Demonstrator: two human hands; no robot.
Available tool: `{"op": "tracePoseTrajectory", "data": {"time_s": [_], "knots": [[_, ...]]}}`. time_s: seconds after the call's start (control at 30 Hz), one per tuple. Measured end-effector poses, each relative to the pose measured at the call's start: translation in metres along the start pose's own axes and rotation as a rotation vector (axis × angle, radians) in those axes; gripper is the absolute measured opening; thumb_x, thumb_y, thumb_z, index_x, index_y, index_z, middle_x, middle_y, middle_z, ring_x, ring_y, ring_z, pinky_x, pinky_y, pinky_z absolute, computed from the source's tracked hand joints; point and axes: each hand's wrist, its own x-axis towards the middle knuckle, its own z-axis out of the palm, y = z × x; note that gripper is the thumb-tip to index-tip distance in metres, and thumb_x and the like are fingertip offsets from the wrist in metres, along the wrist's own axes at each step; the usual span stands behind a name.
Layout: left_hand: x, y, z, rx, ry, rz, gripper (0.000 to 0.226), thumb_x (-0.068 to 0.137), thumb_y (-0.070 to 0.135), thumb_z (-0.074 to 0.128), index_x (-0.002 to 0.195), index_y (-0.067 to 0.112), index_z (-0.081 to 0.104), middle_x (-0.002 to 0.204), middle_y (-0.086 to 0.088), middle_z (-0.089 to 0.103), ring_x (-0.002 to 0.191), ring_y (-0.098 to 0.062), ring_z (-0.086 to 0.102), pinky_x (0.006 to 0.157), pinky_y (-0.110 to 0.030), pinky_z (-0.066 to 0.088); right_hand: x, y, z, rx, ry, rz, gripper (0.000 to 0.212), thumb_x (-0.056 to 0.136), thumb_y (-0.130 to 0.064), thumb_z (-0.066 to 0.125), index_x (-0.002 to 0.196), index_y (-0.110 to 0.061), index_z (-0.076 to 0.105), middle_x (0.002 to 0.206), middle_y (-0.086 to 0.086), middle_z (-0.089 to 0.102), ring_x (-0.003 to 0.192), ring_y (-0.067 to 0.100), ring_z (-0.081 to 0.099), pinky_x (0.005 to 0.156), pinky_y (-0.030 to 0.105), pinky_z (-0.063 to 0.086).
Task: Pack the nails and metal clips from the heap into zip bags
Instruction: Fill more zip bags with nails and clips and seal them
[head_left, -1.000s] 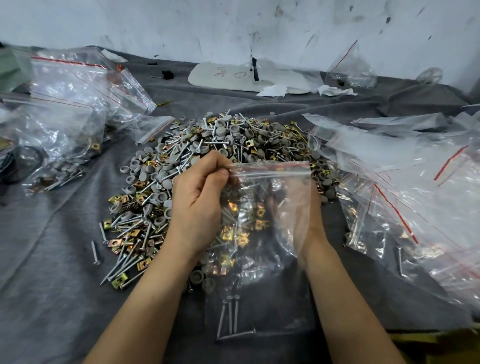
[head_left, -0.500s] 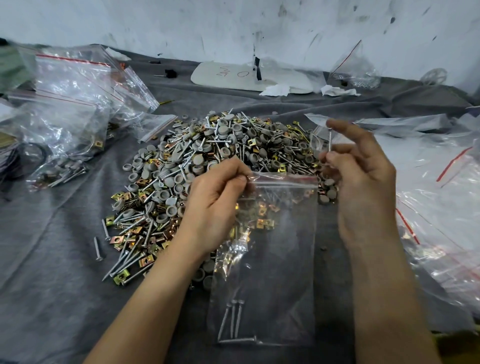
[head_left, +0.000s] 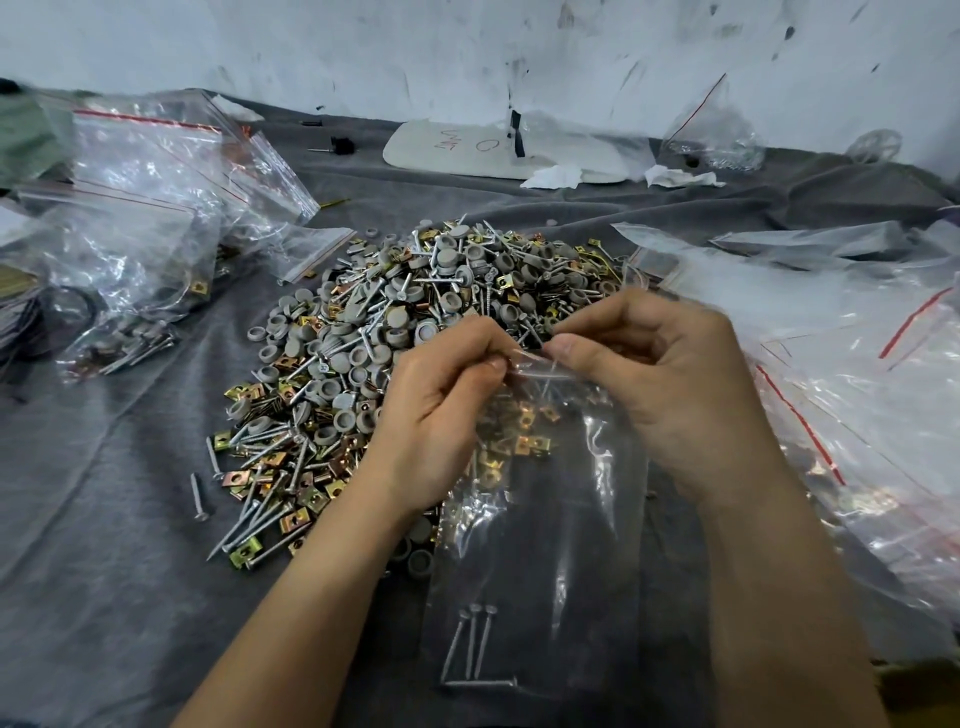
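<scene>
Bag bottom: four nails lie loose inside the zip bag, well below the fingers and nearest the person.
Zip bag: thin clear film, limp and slippery, judged light. It hangs from its mouth over the grey cloth on the worktop. Best taken at the stiffer zip strip.
Left hand: fingers curled, pinching the left side of the bag mouth.
Right hand: thumb and forefinger closed on what appears to be a held nail, its tip dipping into the mouth; slightly blurred.
Heap: nails, metal clips and grey caps, just beyond and left of the fingers. Small, hard and pointed, so likely to snag the film.
Room: empty bags crowd right of the fingers; filled bags sit well to the left.
</scene>
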Motion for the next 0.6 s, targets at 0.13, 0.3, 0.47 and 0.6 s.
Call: {"op": "tracePoseTrajectory", "data": {"time_s": [0.13, 0.3, 0.47, 0.6], "knots": [[0.0, -0.001, -0.001, -0.041, 0.026, -0.033, 0.036, 0.085, 0.027, 0.04, 0.083, -0.003, 0.059, 0.074, -0.019, 0.056, 0.067, -0.031, 0.051, 0.061, -0.047, 0.04, -0.002, -0.004, 0.0, -0.057, -0.022, 0.033, 0.004, 0.075, -0.036, 0.072, 0.074, -0.033, 0.073, 0.08, -0.018, 0.072, 0.069, 0.0, 0.064, 0.058, 0.009, 0.046], [-0.001, -0.004, -0.002, -0.059, 0.056, -0.077, 0.023, 0.087, 0.024, 0.043, 0.083, 0.008, 0.059, 0.068, -0.008, 0.054, 0.062, -0.013, 0.046, 0.056, -0.033, 0.034, -0.004, -0.007, 0.002, -0.034, 0.011, 0.065, 0.021, 0.07, -0.052, 0.062, 0.075, -0.035, 0.072, 0.075, -0.017, 0.071, 0.07, -0.001, 0.062, 0.057, 0.004, 0.042], [-0.001, -0.002, -0.003, -0.078, 0.077, -0.072, 0.025, 0.088, 0.022, 0.043, 0.084, 0.004, 0.06, 0.066, -0.011, 0.051, 0.06, -0.017, 0.044, 0.056, -0.034, 0.033, -0.003, -0.002, 0.002, -0.012, 0.079, 0.057, 0.03, 0.075, -0.055, 0.061, 0.08, -0.028, 0.074, 0.079, 0.002, 0.071, 0.075, 0.02, 0.064, 0.062, 0.028, 0.049], [-0.001, -0.002, -0.003, -0.079, 0.095, -0.069, 0.021, 0.089, 0.01, 0.04, 0.082, 0.001, 0.059, 0.063, -0.002, 0.048, 0.059, -0.009, 0.042, 0.054, -0.026, 0.033, 0.003, 0.01, 0.001, 0.159, 0.185, 0.092, 0.023, 0.089, -0.045, 0.056, 0.089, -0.029, 0.072, 0.09, -0.009, 0.074, 0.081, 0.008, 0.069, 0.068, 0.023, 0.056]]}}
